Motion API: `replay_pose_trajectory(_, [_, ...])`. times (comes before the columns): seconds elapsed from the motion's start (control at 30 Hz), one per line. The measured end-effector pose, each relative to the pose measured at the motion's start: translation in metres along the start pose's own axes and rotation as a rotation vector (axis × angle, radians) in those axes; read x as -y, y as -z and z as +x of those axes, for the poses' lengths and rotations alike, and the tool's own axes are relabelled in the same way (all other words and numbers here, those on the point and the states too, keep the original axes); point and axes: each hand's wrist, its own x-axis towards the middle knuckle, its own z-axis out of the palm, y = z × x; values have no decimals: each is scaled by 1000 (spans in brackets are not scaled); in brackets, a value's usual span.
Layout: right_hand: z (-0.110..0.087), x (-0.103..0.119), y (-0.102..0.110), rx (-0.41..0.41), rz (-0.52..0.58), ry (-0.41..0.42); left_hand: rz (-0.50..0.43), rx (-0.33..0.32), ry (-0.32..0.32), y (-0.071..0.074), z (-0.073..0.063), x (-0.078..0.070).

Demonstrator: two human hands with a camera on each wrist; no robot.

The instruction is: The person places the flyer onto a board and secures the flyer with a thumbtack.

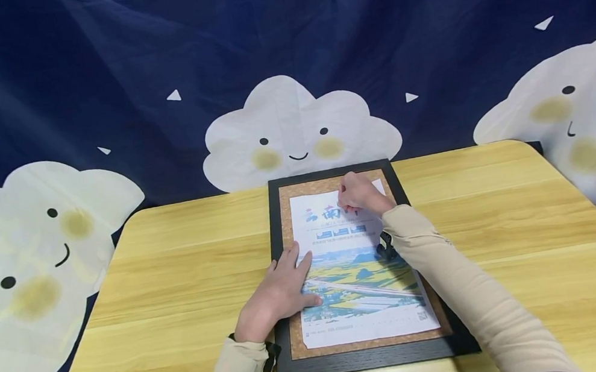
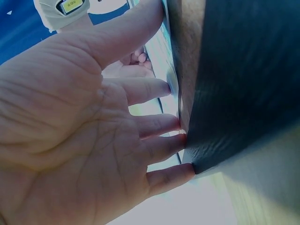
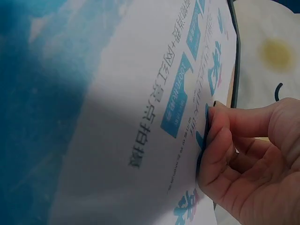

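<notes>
A printed poster with a landscape and large characters lies on a cork board in a black frame. My left hand rests spread over the frame's left side and the poster's left edge. Its fingers look straight in the left wrist view, where the palm fills much of the picture. Near the poster's top, my right hand has its fingers curled against the paper. Thumb and forefinger pinch together there in the right wrist view; a small dark thing shows at the fingertips, mostly hidden.
The framed board lies on a light wooden table, reaching close to its back edge. Behind hangs a dark blue cloth printed with smiling clouds. Dark wrist devices sit on both wrists, over beige sleeves.
</notes>
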Motion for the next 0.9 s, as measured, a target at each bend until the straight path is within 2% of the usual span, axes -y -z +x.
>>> replay_pose_trajectory(0.13, [-2,-4,-1,-31,-4,69,-3,-2,3,0,1,0])
replay_pose_trajectory(0.27, [-8,-11,0,-44,34,183,12,2,6,1,2,0])
replay_pose_trajectory(0.37, [-17,-14,5,-18,100,227,7,4,-2,2,3,2])
replay_pose_trajectory(0.47, [-29,-16,11,-16,131,239,-31,-20,-17,4,4,5])
replay_pose_trajectory(0.57, [-44,-17,19,-64,86,262,-46,-116,-40,7,5,9])
replay_pose_trajectory(0.77, [-74,-28,32,-156,-58,280,6,-397,-23,14,13,24])
replay_pose_trajectory(0.83, [-84,-34,34,-194,-101,293,19,-456,-9,17,15,29])
replay_pose_trajectory(0.9, [-93,-39,36,-234,-140,301,32,-485,6,20,17,33])
